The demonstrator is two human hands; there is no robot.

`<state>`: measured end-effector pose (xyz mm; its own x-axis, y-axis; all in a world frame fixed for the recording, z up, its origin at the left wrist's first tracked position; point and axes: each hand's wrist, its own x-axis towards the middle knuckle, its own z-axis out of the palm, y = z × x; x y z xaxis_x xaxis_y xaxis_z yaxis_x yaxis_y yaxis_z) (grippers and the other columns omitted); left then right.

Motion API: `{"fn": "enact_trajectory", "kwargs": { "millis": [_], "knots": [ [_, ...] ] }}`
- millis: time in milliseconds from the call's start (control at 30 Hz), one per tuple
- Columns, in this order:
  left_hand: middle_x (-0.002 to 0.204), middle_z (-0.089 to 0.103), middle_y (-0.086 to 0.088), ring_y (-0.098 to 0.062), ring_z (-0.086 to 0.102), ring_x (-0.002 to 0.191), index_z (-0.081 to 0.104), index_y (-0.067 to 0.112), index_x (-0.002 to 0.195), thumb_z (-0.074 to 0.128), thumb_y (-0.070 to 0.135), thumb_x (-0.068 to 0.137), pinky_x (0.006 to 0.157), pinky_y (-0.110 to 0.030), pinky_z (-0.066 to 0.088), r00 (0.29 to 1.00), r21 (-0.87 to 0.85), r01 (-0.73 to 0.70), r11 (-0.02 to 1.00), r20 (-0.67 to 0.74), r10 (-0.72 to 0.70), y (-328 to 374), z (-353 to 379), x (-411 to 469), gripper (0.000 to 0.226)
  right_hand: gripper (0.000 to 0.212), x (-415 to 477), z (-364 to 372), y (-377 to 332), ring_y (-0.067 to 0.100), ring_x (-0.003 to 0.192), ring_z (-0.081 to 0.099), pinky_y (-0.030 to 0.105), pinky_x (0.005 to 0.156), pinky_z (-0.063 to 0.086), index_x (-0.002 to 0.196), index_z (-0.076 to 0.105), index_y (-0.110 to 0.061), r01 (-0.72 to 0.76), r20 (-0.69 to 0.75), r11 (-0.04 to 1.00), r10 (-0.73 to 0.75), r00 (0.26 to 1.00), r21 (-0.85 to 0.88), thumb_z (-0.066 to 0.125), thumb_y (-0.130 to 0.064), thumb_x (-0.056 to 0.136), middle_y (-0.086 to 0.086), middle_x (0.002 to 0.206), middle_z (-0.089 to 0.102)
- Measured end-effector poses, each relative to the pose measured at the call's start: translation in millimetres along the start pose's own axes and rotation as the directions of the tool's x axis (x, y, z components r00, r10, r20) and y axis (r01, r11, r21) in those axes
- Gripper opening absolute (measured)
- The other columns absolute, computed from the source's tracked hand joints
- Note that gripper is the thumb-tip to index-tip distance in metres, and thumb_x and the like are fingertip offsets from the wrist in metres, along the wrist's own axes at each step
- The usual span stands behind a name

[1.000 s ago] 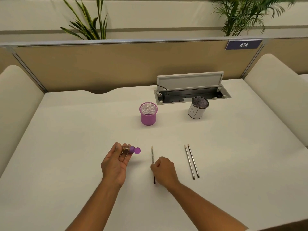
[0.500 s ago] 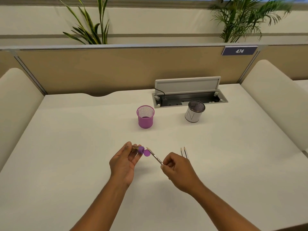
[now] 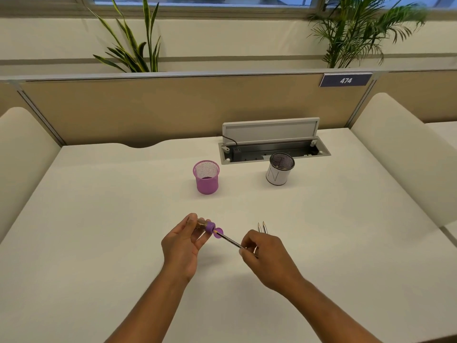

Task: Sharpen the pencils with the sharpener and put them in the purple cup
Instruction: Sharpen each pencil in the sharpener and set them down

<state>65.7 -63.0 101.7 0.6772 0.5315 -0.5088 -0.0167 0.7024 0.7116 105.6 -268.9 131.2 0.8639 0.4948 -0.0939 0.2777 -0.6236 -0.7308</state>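
Nearest, the left hand (image 3: 181, 246) has its fingers curled round the small sharpener (image 3: 207, 225), with the purple collar turned right. The right hand (image 3: 268, 256) pinches a pencil (image 3: 230, 241) by its rear end, with the tip just at the sharpener's mouth. Whether the tip is inside the hole cannot be told.

The first risk is the angle. The pencil slants up to the sharpener, and held so far back it may wobble. If it goes in off-axis, the lead could snap or the tip could skid off the collar. The round purple lid (image 3: 219, 234) hangs open right beside the tip, so it could catch the point or get pushed across the hole. A light hold on the clear barrel might let the sharpener turn with the pencil and cut nothing.

Just beyond the right hand lie two more pencils (image 3: 262, 227) side by side on the table (image 3: 99, 219). A swinging wrist could roll them.

Farther off stand the purple cup (image 3: 206, 179) on the left and a white cup (image 3: 279, 173) on the right, well apart. The sharpened pencil could go into the wrong one.
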Motion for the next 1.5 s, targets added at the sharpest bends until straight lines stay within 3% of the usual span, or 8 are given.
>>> {"fn": "enact_trajectory", "kwargs": {
  "millis": [567,667,800,1000,1200,1333,1433,1500],
  "knots": [
    [0.102,0.079,-0.025,-0.042,0.079,0.095,0.074,0.003,0.111,0.072,0.008,0.096,0.078,-0.047,0.066,0.998,0.085,-0.042,0.996,-0.047,0.046,-11,19,-7,0.016,0.024,10,11,9,0.017,0.058,0.034,0.028,0.046,0.031,0.076,0.054,-0.016,0.260,-0.168,0.826,-0.386,0.907,-0.500,0.070,-0.021,0.093,-0.003,0.068,0.052],
    [0.102,0.077,-0.023,-0.041,0.078,0.098,0.071,0.001,0.119,0.070,0.010,0.098,0.077,-0.045,0.067,0.999,0.080,-0.047,0.996,-0.013,0.048,-8,18,-6,0.023,0.033,18,4,0,0.014,0.051,0.036,0.029,0.050,0.030,0.076,0.062,-0.013,-0.053,-0.008,0.998,0.053,0.999,-0.022,0.058,-0.033,0.102,-0.004,0.061,0.049],
    [0.109,0.078,-0.021,-0.039,0.078,0.103,0.069,0.003,0.125,0.066,0.011,0.100,0.079,-0.044,0.067,0.999,0.103,-0.030,0.994,0.046,0.025,-8,16,-5,0.027,0.040,21,-2,-2,0.013,0.046,0.028,0.026,0.048,0.021,0.081,0.068,-0.006,-0.532,0.397,0.668,0.362,0.843,0.521,0.055,-0.036,0.103,0.002,0.058,0.044],
    [0.109,0.080,-0.020,-0.038,0.079,0.100,0.069,0.006,0.124,0.068,0.010,0.098,0.080,-0.044,0.067,0.999,0.114,-0.033,0.993,0.016,0.032,-11,15,-3,0.026,0.033,13,20,2,0.010,0.058,0.045,0.020,0.053,0.033,0.077,0.049,-0.021,-0.077,-0.095,0.997,0.075,0.993,-0.022,0.074,-0.041,0.087,-0.008,0.069,0.055],
    [0.110,0.078,-0.023,-0.039,0.079,0.096,0.068,0.000,0.127,0.069,0.007,0.098,0.089,-0.052,0.064,0.998,0.098,-0.035,0.995,-0.047,0.040,-14,17,-3,0.029,0.024,9,28,18,0.017,0.054,0.042,0.027,0.043,0.026,0.077,0.057,-0.018,0.224,-0.215,0.775,-0.418,0.882,-0.591,0.076,-0.025,0.089,-0.003,0.067,0.053],
    [0.108,0.079,-0.021,-0.039,0.079,0.099,0.068,0.002,0.126,0.067,0.010,0.099,0.082,-0.047,0.067,0.999,0.108,-0.039,0.993,-0.020,0.041,-12,16,-3,0.028,0.030,14,27,7,0.015,0.053,0.036,0.028,0.050,0.029,0.072,0.060,-0.019,-0.049,-0.100,0.999,0.051,0.994,0.019,0.065,-0.035,0.097,-0.006,0.059,0.050],
    [0.110,0.078,-0.020,-0.038,0.078,0.102,0.069,0.005,0.126,0.064,0.012,0.101,0.081,-0.044,0.067,0.999,0.107,-0.033,0.994,0.041,0.029,-10,13,-3,0.026,0.036,22,8,1,0.013,0.048,0.025,0.025,0.046,0.019,0.079,0.071,-0.010,-0.624,0.472,0.488,0.409,0.781,0.610,0.062,-0.037,0.100,-0.001,0.056,0.045],
    [0.111,0.078,-0.020,-0.037,0.078,0.102,0.069,0.006,0.125,0.064,0.013,0.101,0.081,-0.043,0.067,0.998,0.103,-0.035,0.994,0.050,0.030,-10,14,-4,0.026,0.040,22,4,-3,0.012,0.046,0.025,0.024,0.044,0.019,0.084,0.071,-0.005,-0.642,0.506,0.498,0.397,0.766,0.583,0.062,-0.041,0.100,0.002,0.058,0.048]
  ]
}}
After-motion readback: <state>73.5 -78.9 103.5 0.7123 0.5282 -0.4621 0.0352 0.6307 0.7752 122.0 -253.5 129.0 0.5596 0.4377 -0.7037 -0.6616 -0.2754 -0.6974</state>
